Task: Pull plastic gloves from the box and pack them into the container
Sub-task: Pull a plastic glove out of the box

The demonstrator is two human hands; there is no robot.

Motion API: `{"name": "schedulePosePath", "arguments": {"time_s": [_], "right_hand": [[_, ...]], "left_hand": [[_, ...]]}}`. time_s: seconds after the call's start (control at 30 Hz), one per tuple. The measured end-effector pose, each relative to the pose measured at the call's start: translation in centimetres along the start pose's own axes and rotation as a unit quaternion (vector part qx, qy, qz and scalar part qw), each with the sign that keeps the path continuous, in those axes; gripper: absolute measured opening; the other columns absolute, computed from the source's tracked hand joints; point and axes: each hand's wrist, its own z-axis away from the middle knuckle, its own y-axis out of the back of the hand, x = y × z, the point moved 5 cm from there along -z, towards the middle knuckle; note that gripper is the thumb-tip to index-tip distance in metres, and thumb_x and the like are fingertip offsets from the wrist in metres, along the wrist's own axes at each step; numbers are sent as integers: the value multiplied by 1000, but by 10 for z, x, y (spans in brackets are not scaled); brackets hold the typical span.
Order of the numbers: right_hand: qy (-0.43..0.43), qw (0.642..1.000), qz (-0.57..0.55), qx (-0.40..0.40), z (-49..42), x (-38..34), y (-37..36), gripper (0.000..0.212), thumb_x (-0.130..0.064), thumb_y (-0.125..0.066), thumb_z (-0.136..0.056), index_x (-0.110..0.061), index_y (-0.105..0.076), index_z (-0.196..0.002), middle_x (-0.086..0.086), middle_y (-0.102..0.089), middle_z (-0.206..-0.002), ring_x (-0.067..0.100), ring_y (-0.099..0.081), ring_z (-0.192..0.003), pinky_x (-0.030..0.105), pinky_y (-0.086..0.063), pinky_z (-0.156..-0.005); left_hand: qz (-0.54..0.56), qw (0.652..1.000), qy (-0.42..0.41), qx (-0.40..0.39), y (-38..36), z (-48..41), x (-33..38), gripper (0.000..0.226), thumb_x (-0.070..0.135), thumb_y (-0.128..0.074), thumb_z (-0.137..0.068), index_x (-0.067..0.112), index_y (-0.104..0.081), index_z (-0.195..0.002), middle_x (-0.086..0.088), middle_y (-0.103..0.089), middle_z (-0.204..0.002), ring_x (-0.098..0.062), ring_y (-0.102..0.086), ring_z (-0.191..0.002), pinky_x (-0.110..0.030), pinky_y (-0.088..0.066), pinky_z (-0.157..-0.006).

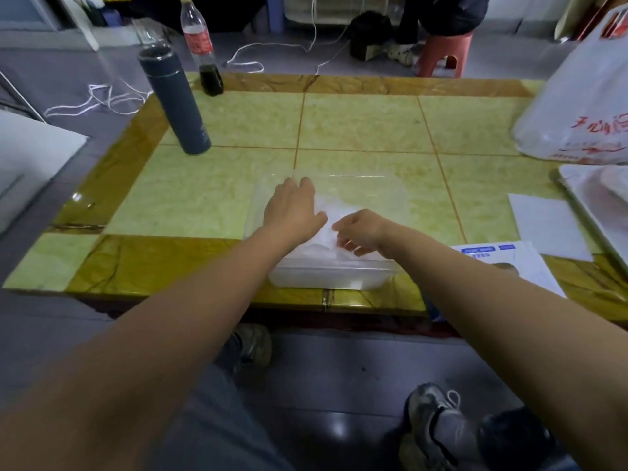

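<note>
Your left hand (294, 207) lies flat, palm down, fingers straight and reaching toward the far side, pressing on the crumpled plastic gloves (329, 212) inside the clear container (339, 278). Your right hand (360, 231) is curled just beside it, fingertips bent down and pinching the gloves at the container's near right part. The container sits at the near edge of the table (373, 130). The box (509, 261) lies to its right, partly under your right forearm.
</note>
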Motion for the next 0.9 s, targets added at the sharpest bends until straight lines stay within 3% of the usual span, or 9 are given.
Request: {"name": "schedulePosePath", "arguments": {"time_s": [0.13,0.27,0.33,0.4,0.47,0.6,0.7,0.83,0.9], "right_hand": [[-7,1000,28,-5,-7,1,-5,21,-8,-43,-99,-2,-63,-101,12,-59,-91,22,-54,-78,31,-48,-72],[-32,998,50,-21,-12,10,-8,12,-4,-49,-95,-10,-60,-96,8,-59,-95,19,-56,-82,33,-50,-76],[-46,998,23,-35,-12,13,-7,27,-4,-49,-95,-8,-59,-120,8,-57,-105,22,-56,-88,36,-50,-81],[-50,997,19,-51,-12,13,-7,39,-7,-47,-96,-5,-51,-135,7,-55,-105,20,-54,-80,31,-49,-70],[-53,993,76,-78,-13,10,-9,43,-2,-44,-95,0,-46,-138,6,-52,-90,17,-48,-70,26,-42,-60],[-56,977,172,-110,-13,7,-12,46,3,-41,-90,6,-43,-136,13,-44,-83,18,-38,-62,28,-30,-56],[-66,972,189,-121,-9,9,-11,47,-1,-46,-90,3,-41,-137,15,-44,-89,19,-37,-65,29,-29,-57],[-62,969,202,-132,0,3,-11,38,-12,-47,-93,-6,-41,-130,15,-49,-102,19,-44,-70,27,-35,-57],[-62,979,145,-129,3,1,-8,41,-15,-50,-92,-10,-40,-132,15,-49,-122,24,-57,-92,31,-51,-68]], "left_hand": [[6,991,-87,101,16,6,40,22,20,-56,-88,15,-58,-109,-6,-55,-108,-26,-51,-100,-34,-43,-84],[84,981,31,-171,-18,0,52,18,16,-48,-94,6,-58,-84,-12,-67,-88,-31,-67,-83,-34,-53,-73],[44,957,86,-273,-33,1,32,21,19,-52,-96,1,-58,-106,-19,-64,-110,-34,-66,-99,-38,-53,-82],[-13,936,149,-318,-43,5,0,69,27,-63,-92,1,-27,-145,-22,-45,-138,-36,-54,-119,-41,-47,-93],[-27,924,163,-345,-49,7,-16,93,32,-68,-87,3,-6,-150,-20,-41,-141,-34,-53,-112,-41,-49,-89],[-90,909,107,-392,-53,5,-16,67,27,-59,-92,-1,-25,-141,-14,-51,-108,-23,-52,-80,-31,-42,-61],[-129,901,90,-404,-54,3,-15,28,24,-55,-94,4,-44,-111,-8,-43,-83,-17,-45,-64,-28,-37,-55],[-86,905,98,-404,-46,11,-5,52,28,-52,-97,2,-37,-139,-16,-51,-123,-28,-54,-98,-34,-45,-79],[-13,921,117,-371,-37,9,0,49,31,-54,-97,2,-44,-135,-15,-51,-132,-32,-56,-112,-39,-50,-89]]}}
